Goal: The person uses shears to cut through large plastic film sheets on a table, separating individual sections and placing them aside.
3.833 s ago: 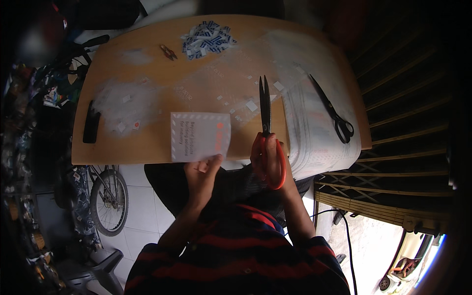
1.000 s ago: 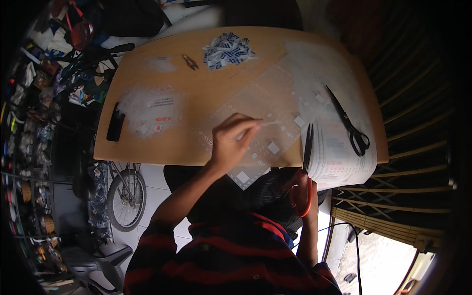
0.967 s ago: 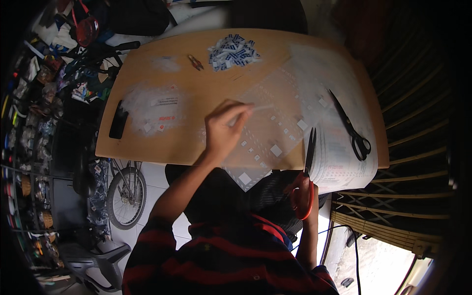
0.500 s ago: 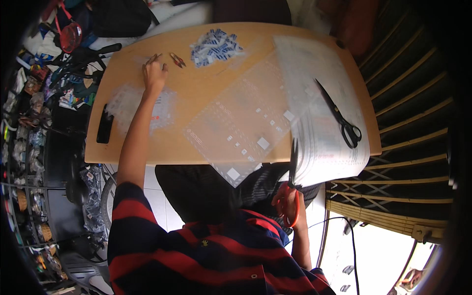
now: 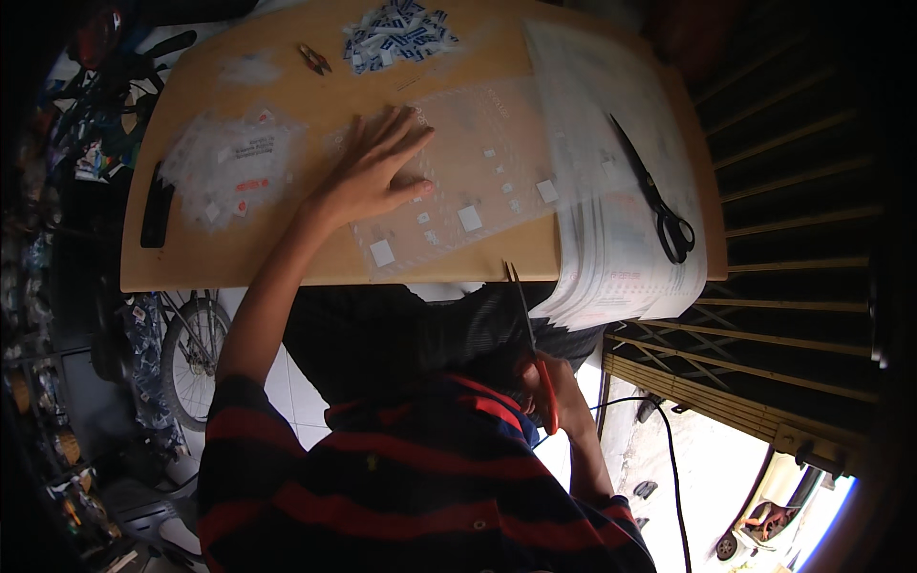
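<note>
My left hand lies flat with spread fingers on a clear plastic sheet printed with white squares and small marks. That sheet rests on the wooden table, its right end reaching the stack of printed translucent sheets. Below the table's near edge, my right hand grips red-handled scissors. Their blades point up toward the sheet, the tips slightly parted and apart from the plastic. Left of my left hand lies a loose pile of cut clear pieces, some with red or black print.
Black-handled scissors lie on the stack, which droops over the near edge. At the far side are a heap of small white-and-blue pieces and small thread snips. A flat black object lies at the left edge. A slatted gate stands right.
My left hand has moved right and nearer, onto the clear sheet. The sheet has turned and shifted away from the near edge. The red-handled scissors have swung left, away from the stack.
</note>
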A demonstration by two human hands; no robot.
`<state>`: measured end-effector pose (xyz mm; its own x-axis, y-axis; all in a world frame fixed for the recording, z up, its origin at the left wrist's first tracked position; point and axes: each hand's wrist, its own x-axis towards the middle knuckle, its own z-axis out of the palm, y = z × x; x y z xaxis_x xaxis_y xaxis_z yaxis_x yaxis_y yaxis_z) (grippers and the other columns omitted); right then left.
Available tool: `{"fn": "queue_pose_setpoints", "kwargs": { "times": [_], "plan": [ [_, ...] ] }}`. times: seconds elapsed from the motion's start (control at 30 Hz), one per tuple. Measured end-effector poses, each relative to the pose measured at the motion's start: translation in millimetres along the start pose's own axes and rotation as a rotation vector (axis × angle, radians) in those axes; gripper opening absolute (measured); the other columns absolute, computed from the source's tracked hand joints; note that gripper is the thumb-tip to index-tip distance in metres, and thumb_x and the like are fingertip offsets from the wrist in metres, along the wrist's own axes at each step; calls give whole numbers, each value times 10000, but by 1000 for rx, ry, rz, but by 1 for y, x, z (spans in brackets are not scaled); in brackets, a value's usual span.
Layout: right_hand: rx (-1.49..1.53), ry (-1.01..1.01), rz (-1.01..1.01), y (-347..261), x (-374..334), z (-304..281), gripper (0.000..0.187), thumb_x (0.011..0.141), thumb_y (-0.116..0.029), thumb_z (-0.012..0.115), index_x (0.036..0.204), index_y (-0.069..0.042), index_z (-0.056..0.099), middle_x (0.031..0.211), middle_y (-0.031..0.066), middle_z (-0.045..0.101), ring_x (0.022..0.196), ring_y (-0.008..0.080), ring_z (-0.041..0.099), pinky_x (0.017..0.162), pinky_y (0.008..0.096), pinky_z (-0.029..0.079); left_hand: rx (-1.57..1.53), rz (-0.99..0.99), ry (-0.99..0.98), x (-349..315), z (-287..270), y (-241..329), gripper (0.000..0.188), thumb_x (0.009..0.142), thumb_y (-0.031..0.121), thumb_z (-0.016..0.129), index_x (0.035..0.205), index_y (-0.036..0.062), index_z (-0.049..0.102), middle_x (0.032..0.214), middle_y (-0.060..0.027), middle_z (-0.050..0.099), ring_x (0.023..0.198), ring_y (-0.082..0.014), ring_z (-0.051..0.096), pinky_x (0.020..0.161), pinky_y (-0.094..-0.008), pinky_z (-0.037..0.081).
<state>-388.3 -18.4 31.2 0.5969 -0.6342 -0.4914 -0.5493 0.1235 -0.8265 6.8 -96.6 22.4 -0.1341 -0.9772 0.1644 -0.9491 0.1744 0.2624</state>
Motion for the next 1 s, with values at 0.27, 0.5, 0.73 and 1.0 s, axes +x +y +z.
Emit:
{"fn": "queue_pose_setpoints", "kwargs": {
  "times": [0.27, 0.5, 0.73, 1.0],
  "plan": [
    [324, -264, 83, -28, 22, 8, 557, 1026, -483, 517, 922, 53, 622, 587, 60, 593, 539, 162, 664, 478, 264, 490, 5, 325, 30, 39, 14, -12, 535, 907, 93, 574, 1437, 79, 499, 1531, -119, 410, 1474, -301, 301, 1234, -527, 198],
    [390, 24, 104, -52, 20, 14, 654, 970, -600, 523, 1028, 49, 578, 599, 56, 592, 516, 136, 642, 434, 230, 458, -193, 449, 150, 32, 15, -15, 458, 839, 157, 716, 1281, 70, 630, 1459, -114, 464, 1425, -294, 359, 1205, -573, 239],
    [202, 58, -11, -53, 23, 34, 651, 987, -631, 449, 1001, 17, 505, 603, 70, 588, 504, 144, 629, 456, 247, 473, -157, 363, -87, 7, -3, 6, 947, 679, 507, 853, 1453, 94, 495, 1578, -149, 343, 1500, -374, 198, 1214, -615, 164],
    [189, -136, 133, -67, 36, 30, 596, 1004, -569, 415, 1041, 21, 494, 631, 63, 590, 554, 170, 668, 503, 282, 517, -221, 435, -14, 7, 7, 1, 896, 715, 491, 829, 1393, -4, 516, 1504, -187, 425, 1443, -406, 294, 1186, -570, 259]
  ]
}}
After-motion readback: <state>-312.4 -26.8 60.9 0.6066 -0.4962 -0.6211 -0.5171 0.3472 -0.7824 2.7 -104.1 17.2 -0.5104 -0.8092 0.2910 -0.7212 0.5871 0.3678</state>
